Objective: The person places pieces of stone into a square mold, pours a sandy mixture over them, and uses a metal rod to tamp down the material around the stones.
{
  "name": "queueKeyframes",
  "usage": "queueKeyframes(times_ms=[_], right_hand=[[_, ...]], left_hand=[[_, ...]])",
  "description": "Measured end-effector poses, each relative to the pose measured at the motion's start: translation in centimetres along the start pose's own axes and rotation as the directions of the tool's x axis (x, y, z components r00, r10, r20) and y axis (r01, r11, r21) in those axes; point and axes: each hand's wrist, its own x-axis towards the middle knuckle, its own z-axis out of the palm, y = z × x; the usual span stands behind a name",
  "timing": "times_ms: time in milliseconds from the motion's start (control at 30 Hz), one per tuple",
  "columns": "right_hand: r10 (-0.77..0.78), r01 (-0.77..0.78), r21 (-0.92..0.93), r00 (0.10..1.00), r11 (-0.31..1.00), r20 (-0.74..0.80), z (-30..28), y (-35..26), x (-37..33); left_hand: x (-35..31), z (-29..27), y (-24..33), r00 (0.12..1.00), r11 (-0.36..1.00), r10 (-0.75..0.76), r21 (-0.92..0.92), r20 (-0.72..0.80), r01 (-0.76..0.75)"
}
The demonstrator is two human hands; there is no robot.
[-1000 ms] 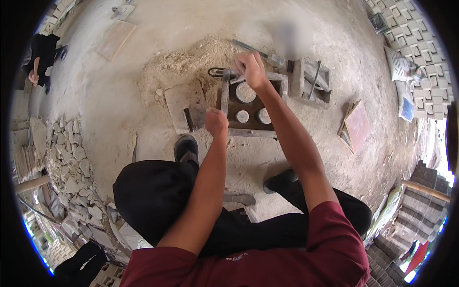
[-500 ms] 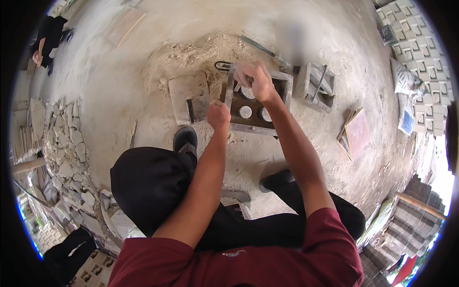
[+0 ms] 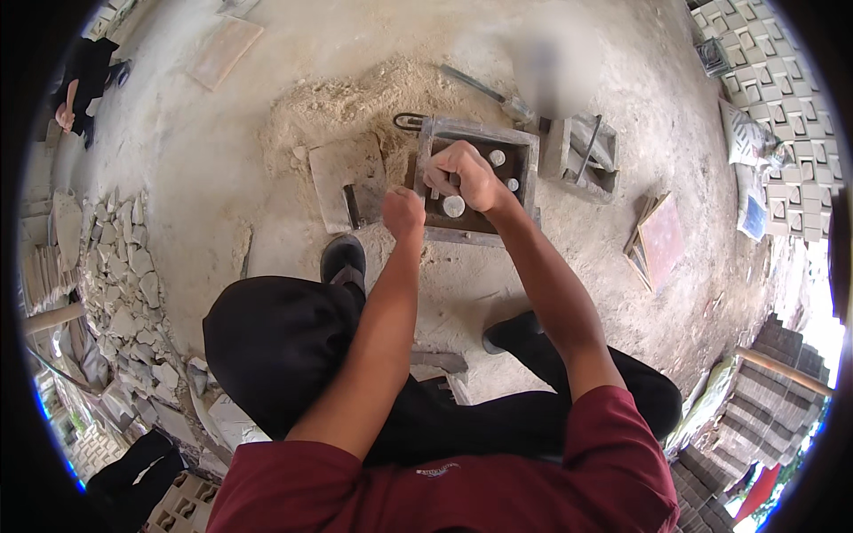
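On the ground before me stands a rectangular mould box (image 3: pixel 471 236) with a dark inside and several pale round discs, one of them a larger disc (image 3: pixel 454 206) near its front. My right hand (image 3: pixel 469 175) is over the left half of the box, fingers curled; what they grip, if anything, is hidden. Closed into a fist, my left hand (image 3: pixel 404 213) is at the box's left wall, its contents also out of sight. Left of that hand lies a flat square plate (image 3: pixel 333 169) with a dark bar handle (image 3: pixel 352 206).
Loose sand (image 3: pixel 329 102) is heaped behind the plate. A smaller box (image 3: pixel 597 182) with a bar across it stands to the right, a long dark tool (image 3: pixel 471 83) beyond. Boards (image 3: pixel 662 240) lean farther right; stone rubble (image 3: pixel 120 284) lies left. Another person (image 3: pixel 82 84) is far left.
My right hand has come nearer and slightly left over the box, uncovering discs at its far right side. The left hand has stayed almost in place.
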Motion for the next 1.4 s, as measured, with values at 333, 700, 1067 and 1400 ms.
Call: queueKeyframes(times_ms=[333, 700, 1067, 1400], right_hand=[[0.099, -0.086, 0.160, 0.992, 0.983, -0.074, -0.9, 2.0, -1.5], [0.061, -0.009, 0.342, 0.988, 0.940, -0.140, 0.3, 0.4, -3.0], [0.180, -0.155, 0.093, 0.777, 0.983, -0.604, 0.7, 2.1, 1.2], [0.122, -0.012, 0.136, 0.522, 0.991, -0.844, -1.5, 0.5, -2.5]], left_hand=[[0.1, 2.0, 0.1, 0.976, 0.974, 0.218, -0.061, 0.028, -0.216], [0.3, 1.3, -1.2, 0.977, 0.972, 0.201, -0.112, -0.074, -0.208], [-0.1, 0.4, 0.1, 0.993, 0.988, 0.120, -0.096, -0.013, -0.121], [0.5, 1.7, -1.1, 0.952, 0.951, 0.299, 0.101, -0.061, -0.292]])
